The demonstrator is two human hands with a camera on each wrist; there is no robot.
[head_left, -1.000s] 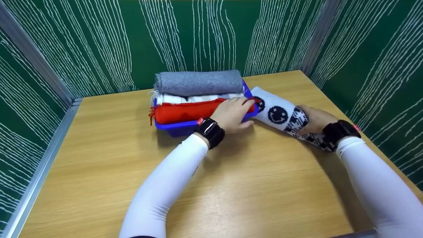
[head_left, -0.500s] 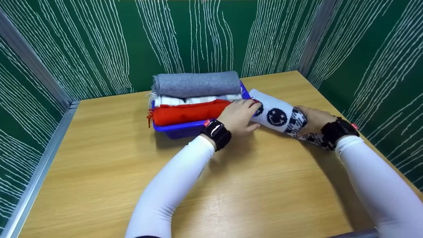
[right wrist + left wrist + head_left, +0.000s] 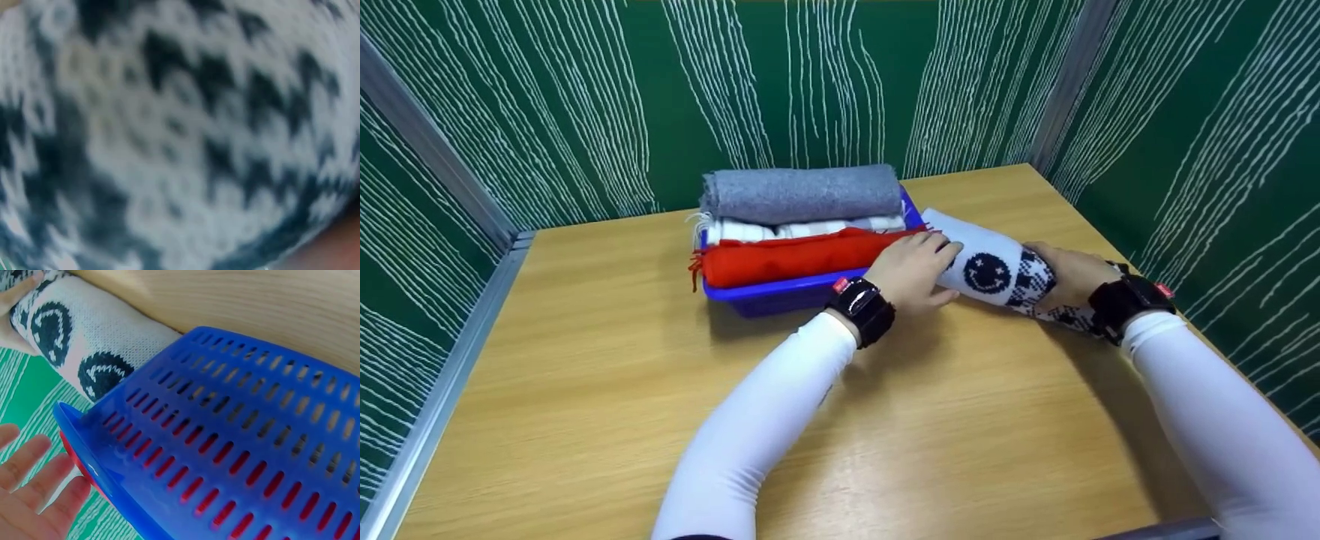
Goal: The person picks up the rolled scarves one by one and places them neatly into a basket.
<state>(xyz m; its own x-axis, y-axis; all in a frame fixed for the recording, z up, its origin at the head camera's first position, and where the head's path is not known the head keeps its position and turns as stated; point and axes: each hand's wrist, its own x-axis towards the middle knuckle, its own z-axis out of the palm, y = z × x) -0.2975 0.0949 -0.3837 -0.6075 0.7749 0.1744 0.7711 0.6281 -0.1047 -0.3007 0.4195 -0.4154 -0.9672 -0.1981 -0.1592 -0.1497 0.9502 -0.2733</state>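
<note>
A rolled white knitted scarf [image 3: 988, 271] with black smiley faces lies on the table, its far end against the right side of the blue basket [image 3: 780, 291]. My right hand [image 3: 1072, 274] grips the scarf's black-and-white patterned end, which fills the right wrist view [image 3: 185, 129]. My left hand [image 3: 913, 271] is over the basket's near right corner, close to the end of a rolled red scarf [image 3: 795, 257]. Its fingers [image 3: 48, 481] look extended and spread beside the basket rim in the left wrist view; whether they touch it is unclear.
A rolled grey scarf [image 3: 802, 193] sits at the back of the basket, with white checked cloth [image 3: 810, 229] between it and the red one. Green panels [image 3: 780, 82] with white streaks border the wooden table [image 3: 607, 390] at the back and sides.
My left hand has slid right, off the red scarf toward the smiley scarf. My right hand keeps its grip with little movement. The whole view has shifted slightly.
</note>
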